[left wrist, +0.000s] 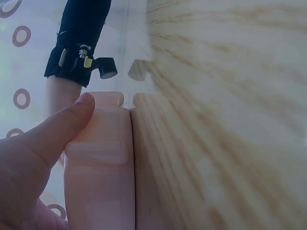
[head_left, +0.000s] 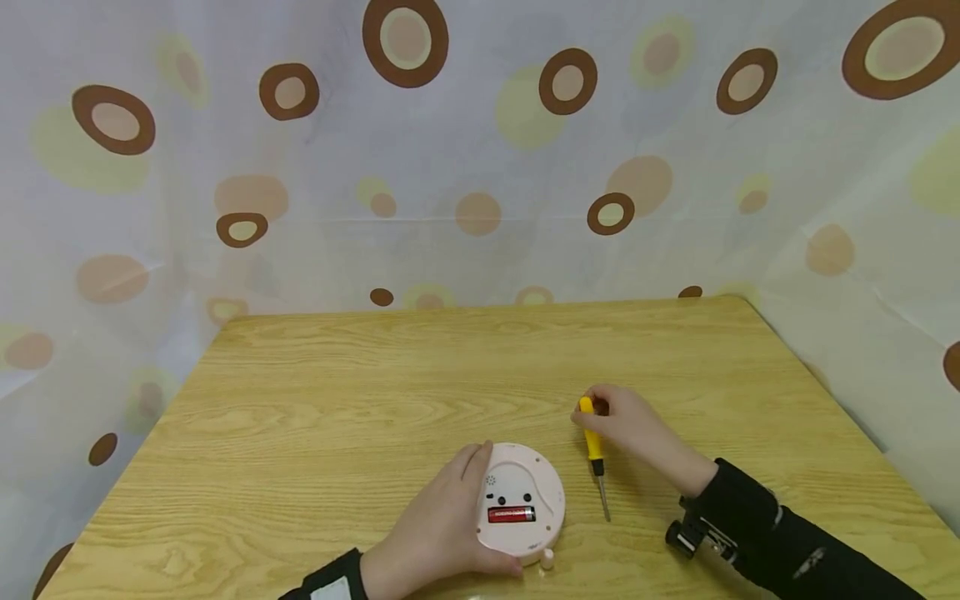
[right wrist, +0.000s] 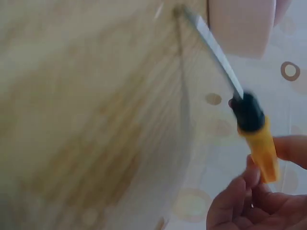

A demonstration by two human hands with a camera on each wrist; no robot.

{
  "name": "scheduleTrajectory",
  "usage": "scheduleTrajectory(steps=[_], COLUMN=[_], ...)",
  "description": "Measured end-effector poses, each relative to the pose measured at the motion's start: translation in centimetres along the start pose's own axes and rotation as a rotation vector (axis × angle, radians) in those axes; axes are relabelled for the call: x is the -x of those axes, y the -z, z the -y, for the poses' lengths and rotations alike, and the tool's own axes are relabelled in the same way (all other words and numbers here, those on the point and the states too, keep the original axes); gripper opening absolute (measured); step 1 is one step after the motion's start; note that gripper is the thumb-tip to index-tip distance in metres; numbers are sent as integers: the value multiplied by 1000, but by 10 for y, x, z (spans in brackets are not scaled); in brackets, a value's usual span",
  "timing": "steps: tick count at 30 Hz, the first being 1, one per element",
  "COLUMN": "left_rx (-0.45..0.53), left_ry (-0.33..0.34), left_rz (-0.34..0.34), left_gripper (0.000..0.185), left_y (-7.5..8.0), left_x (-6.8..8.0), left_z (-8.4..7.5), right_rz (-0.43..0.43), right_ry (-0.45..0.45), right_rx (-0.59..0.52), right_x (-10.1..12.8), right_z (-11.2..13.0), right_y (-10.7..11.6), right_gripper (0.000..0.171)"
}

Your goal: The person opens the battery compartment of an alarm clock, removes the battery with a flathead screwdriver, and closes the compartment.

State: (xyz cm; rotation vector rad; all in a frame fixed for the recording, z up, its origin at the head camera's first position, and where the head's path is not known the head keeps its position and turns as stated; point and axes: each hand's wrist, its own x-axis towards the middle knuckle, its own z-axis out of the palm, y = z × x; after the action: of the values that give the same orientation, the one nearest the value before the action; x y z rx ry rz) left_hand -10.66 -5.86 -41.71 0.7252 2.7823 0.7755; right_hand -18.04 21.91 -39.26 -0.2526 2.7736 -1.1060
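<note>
A round pale-pink battery device (head_left: 550,483) lies with its back facing up, a red battery (head_left: 512,514) in its uncovered slot. My left hand (head_left: 442,523) grips it from the left, thumb along the near rim and fingers at the far side. In the left wrist view the pink side wall (left wrist: 98,187) stands close against the table, with the thumb over it. To the right, my right hand (head_left: 618,412) pinches a yellow screwdriver (head_left: 592,437) by its handle. Its metal shaft (right wrist: 218,55) slants down toward the table, beside the device.
The wood-grain table (head_left: 360,375) spreads around both hands. A patterned curtain (head_left: 450,150) with brown rings hangs behind it and along the sides. A small peg-like foot (head_left: 547,558) juts from the device's near edge. A black camera mount (head_left: 693,533) sits on the right wrist.
</note>
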Motion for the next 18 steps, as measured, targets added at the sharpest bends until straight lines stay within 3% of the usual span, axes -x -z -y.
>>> scheduleTrajectory(steps=[9, 18], left_rx=[7, -7], left_ry=[8, -5], left_rz=[-3, -13], left_gripper=[141, 141], left_y=[-1, -1], left_x=[-1, -1], left_z=[1, 1], right_rz=[-15, -20], right_ry=[16, 3], right_rx=[230, 355], right_x=[-11, -18], right_z=[5, 5], right_y=[5, 5], right_gripper=[31, 31])
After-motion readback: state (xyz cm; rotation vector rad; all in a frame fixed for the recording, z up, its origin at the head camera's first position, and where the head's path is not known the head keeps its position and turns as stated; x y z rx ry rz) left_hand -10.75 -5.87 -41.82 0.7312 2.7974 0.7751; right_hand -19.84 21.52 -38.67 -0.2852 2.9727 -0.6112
